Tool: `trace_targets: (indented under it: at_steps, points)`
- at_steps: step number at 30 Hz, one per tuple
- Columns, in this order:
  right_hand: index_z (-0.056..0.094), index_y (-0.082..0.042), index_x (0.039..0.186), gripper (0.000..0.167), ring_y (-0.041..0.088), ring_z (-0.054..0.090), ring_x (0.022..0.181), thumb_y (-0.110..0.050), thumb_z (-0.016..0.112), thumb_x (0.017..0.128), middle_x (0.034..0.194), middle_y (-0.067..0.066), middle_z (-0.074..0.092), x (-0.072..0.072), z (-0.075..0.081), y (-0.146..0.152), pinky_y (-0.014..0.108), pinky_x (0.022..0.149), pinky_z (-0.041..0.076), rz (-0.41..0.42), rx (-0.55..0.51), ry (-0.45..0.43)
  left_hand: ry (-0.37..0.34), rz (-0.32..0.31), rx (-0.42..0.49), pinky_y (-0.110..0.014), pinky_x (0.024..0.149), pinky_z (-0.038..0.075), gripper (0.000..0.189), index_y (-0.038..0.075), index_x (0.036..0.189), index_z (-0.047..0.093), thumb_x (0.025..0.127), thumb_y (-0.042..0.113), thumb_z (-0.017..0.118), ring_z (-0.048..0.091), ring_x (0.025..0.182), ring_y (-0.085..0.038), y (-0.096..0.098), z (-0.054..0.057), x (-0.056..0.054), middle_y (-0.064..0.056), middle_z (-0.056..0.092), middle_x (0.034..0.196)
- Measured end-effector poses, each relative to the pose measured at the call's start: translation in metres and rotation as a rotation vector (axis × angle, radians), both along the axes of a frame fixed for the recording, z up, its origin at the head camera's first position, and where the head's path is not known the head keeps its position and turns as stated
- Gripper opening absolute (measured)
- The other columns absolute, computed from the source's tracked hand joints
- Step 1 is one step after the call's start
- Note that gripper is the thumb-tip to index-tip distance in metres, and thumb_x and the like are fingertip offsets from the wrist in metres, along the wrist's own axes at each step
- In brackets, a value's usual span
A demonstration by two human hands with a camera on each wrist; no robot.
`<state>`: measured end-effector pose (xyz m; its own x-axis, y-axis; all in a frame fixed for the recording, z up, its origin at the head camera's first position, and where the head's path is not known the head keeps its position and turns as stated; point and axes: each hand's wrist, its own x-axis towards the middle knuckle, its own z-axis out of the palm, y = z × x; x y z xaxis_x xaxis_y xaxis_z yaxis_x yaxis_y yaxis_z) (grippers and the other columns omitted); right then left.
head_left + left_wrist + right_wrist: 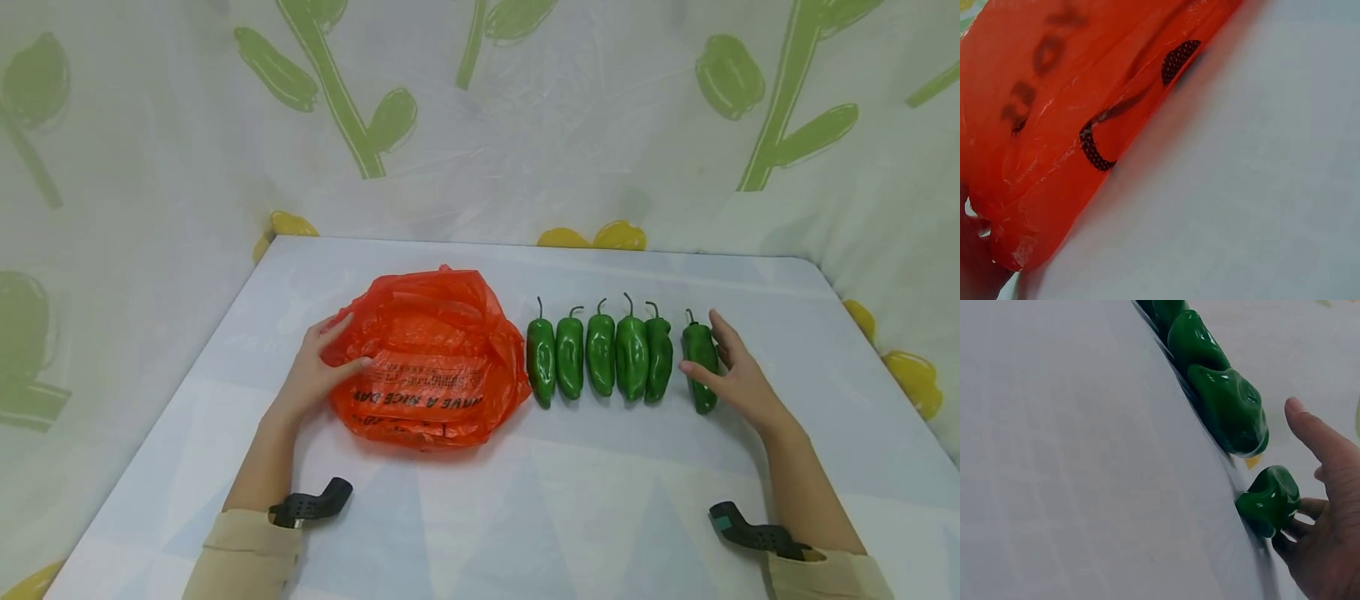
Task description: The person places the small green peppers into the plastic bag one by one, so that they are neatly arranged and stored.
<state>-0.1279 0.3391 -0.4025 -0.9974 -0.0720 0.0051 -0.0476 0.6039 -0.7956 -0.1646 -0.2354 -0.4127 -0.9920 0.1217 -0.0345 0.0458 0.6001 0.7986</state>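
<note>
A crumpled orange-red plastic bag (427, 333) with dark printing lies on the table, its mouth spread. At the bag's left edge, my left hand (318, 371) touches the plastic with thumb and fingers spread apart. Part of this hand also shows beside the bag (1054, 125) in the left wrist view. Long green peppers (601, 354) lie in a row right of the bag, stems pointing away. A rightmost green pepper (700, 371) lies apart from them. My right hand (742, 387) is around it, fingers at its right side, thumb raised off it in the right wrist view.
The white table (480, 525) bears a pale blue triangle pattern and ends at a back edge behind the bag and peppers. A white curtain (570, 150) with green plant prints hangs behind it. Black wrist cameras (311, 502) sit at both sleeve cuffs.
</note>
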Motion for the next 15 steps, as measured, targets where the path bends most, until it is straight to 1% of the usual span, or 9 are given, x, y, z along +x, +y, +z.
trace_targets:
  at_steps: [4, 8, 11, 15]
  points:
    - [-0.005, -0.016, 0.152, 0.088, 0.049, 0.004, 0.140, -0.024, 0.059, 0.093, 0.157, 0.021, -0.001, -0.0007, -0.0019, 0.0018, 0.066, 0.108, 0.011, -0.004, -0.009, -0.013, -0.023, 0.004, 0.013, -0.064, 0.104, 0.029, 0.083, 0.024, 0.151, 0.025, 0.083, 0.043, 0.069, 0.018, 0.140, -0.038, -0.0019, -0.0008, -0.0012, -0.014, 0.016, 0.154]
    - [-0.004, -0.013, 0.152, 0.087, 0.051, 0.007, 0.139, -0.027, 0.059, 0.093, 0.155, 0.026, 0.002, -0.0005, -0.0035, 0.0027, 0.066, 0.107, 0.012, -0.018, 0.003, -0.027, -0.053, -0.007, 0.010, -0.064, 0.104, 0.029, 0.085, 0.024, 0.151, 0.023, 0.082, 0.045, 0.069, 0.018, 0.140, -0.038, -0.0027, -0.0004, -0.0016, -0.015, 0.016, 0.154]
    - [-0.003, -0.011, 0.152, 0.087, 0.053, 0.010, 0.138, -0.029, 0.058, 0.093, 0.154, 0.030, 0.006, -0.0002, -0.0054, 0.0022, 0.068, 0.107, 0.013, -0.028, 0.017, -0.037, -0.083, -0.021, 0.001, -0.066, 0.105, 0.028, 0.086, 0.025, 0.152, 0.021, 0.083, 0.045, 0.068, 0.017, 0.140, -0.039, -0.0042, 0.0024, -0.0008, -0.016, 0.016, 0.154]
    - [0.000, -0.010, 0.152, 0.085, 0.053, 0.013, 0.136, -0.029, 0.058, 0.093, 0.152, 0.032, 0.010, -0.0003, -0.0093, 0.0011, 0.069, 0.106, 0.013, -0.035, 0.020, -0.035, -0.123, -0.035, -0.013, -0.067, 0.104, 0.027, 0.084, 0.027, 0.152, 0.019, 0.084, 0.044, 0.066, 0.018, 0.139, -0.041, -0.0069, 0.0079, 0.0011, -0.017, 0.017, 0.154]
